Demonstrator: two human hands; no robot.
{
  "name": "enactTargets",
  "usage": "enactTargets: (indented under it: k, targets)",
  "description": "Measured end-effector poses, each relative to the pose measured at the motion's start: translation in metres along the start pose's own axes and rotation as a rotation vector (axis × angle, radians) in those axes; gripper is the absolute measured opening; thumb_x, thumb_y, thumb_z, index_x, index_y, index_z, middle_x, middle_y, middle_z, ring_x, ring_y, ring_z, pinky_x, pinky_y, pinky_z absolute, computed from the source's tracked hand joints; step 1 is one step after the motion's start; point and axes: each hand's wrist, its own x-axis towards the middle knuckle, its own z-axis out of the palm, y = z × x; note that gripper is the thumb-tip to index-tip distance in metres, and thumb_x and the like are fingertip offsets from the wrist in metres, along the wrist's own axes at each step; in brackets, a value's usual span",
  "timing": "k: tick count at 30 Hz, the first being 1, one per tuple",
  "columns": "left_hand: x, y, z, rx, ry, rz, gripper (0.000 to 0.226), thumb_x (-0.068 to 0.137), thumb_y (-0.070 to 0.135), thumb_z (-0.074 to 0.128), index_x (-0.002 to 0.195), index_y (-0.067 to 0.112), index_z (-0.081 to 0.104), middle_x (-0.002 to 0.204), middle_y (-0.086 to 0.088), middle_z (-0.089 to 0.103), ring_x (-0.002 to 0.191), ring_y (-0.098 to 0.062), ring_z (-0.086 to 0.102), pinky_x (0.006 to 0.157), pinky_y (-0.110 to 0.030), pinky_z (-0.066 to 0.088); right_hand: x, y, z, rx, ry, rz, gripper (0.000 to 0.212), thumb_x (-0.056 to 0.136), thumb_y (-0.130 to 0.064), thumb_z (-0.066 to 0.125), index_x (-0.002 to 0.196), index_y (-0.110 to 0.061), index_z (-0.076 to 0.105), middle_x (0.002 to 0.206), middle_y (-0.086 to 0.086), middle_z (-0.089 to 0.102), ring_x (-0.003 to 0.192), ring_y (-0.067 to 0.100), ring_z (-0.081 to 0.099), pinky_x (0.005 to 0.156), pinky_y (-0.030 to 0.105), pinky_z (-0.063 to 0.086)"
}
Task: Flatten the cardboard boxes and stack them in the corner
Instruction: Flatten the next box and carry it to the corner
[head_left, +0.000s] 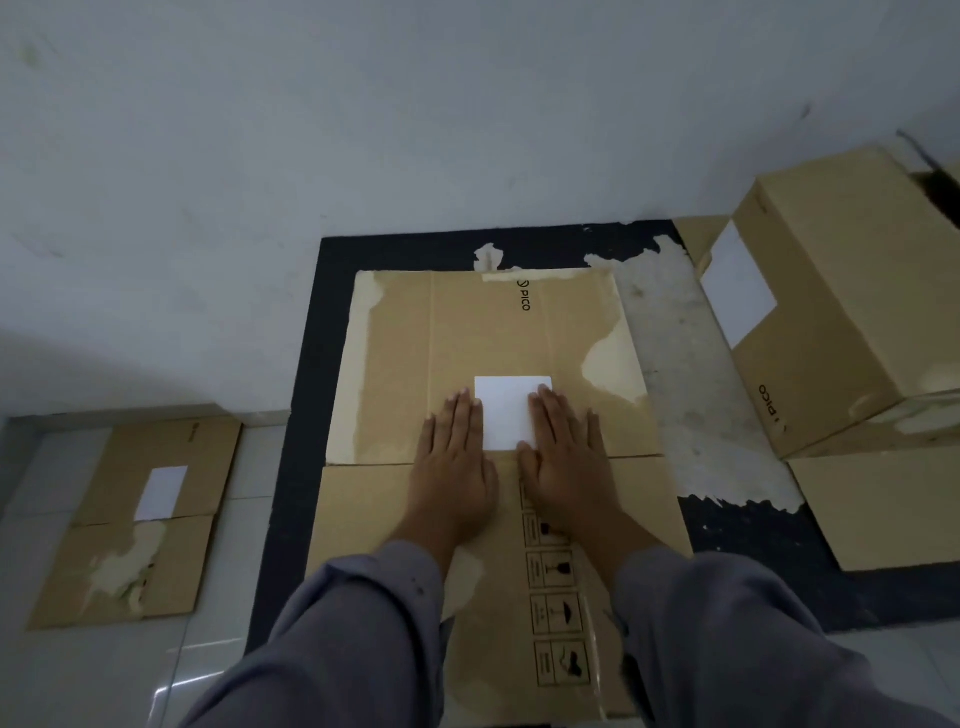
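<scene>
A flattened brown cardboard box (467, 332) with a white label (506, 415) lies on a dark mat (306, 395) in front of me, against the wall. My left hand (454, 462) presses flat on it, fingers straight, just left of the label. My right hand (566, 457) presses flat beside it, its fingertips touching the label's right edge. Both palms sit across the fold line of the cardboard. Another flattened box (150, 519) lies on the tiled floor at the left. An upright, unflattened box (841, 296) stands at the right.
A white wall (415, 130) runs along the far side. A flat cardboard flap (883, 509) lies on the mat at the right, below the upright box. The mat's surface is torn, with a pale patch (691, 364) between the boxes. Pale floor tiles (130, 675) lie at the lower left.
</scene>
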Motion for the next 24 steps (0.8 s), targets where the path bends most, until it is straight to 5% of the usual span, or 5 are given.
enactTargets:
  k: [3,8,16,21,24]
  targets:
    - [0.004,0.001,0.001,0.013,0.048,0.026,0.070,0.089,0.033,0.034,0.151,0.001,0.024,0.159,-0.015,0.018,0.148,-0.029,0.016,0.118,-0.045,0.012,0.000,0.007,-0.002,0.020,0.024,-0.021,0.063,0.098,-0.041,0.027,0.155,-0.015,0.014,0.162,0.002,0.010,0.150,0.015,0.002,0.121,0.047,0.005]
    - [0.015,-0.010,0.000,0.023,0.017,0.055,0.070,0.088,0.036,0.036,0.151,0.005,0.026,0.158,-0.014,0.022,0.146,-0.029,0.021,0.116,-0.044,0.013,0.035,0.010,-0.010,-0.038,0.153,-0.032,0.044,0.091,-0.042,0.042,0.121,-0.012,0.055,0.121,0.011,0.055,0.109,0.032,0.054,0.096,0.046,0.040]
    - [0.080,-0.014,0.000,0.061,0.023,-0.024,0.067,0.094,0.037,0.026,0.153,0.009,0.018,0.161,-0.011,0.011,0.149,-0.026,0.010,0.120,-0.046,0.014,0.090,0.018,-0.005,0.009,0.024,-0.043,0.067,0.093,-0.053,0.024,0.153,-0.024,0.020,0.160,0.003,0.017,0.150,0.022,0.008,0.120,0.051,0.005]
    - [0.095,-0.014,-0.006,0.016,-0.016,-0.029,0.071,0.090,0.039,0.021,0.154,0.009,0.016,0.161,-0.010,0.007,0.149,-0.024,0.005,0.120,-0.043,0.007,0.107,0.024,-0.008,-0.023,0.015,-0.058,0.064,0.091,-0.053,0.030,0.147,-0.022,0.035,0.154,0.005,0.034,0.144,0.024,0.026,0.117,0.053,0.015]
    - [0.124,-0.016,-0.009,0.009,-0.010,-0.032,0.071,0.087,0.034,0.025,0.151,0.005,0.025,0.159,-0.013,0.016,0.148,-0.027,0.015,0.119,-0.048,0.020,0.144,0.024,-0.014,-0.015,0.037,-0.060,0.063,0.091,-0.049,0.027,0.146,-0.020,0.036,0.154,0.007,0.035,0.145,0.025,0.025,0.116,0.054,0.015]
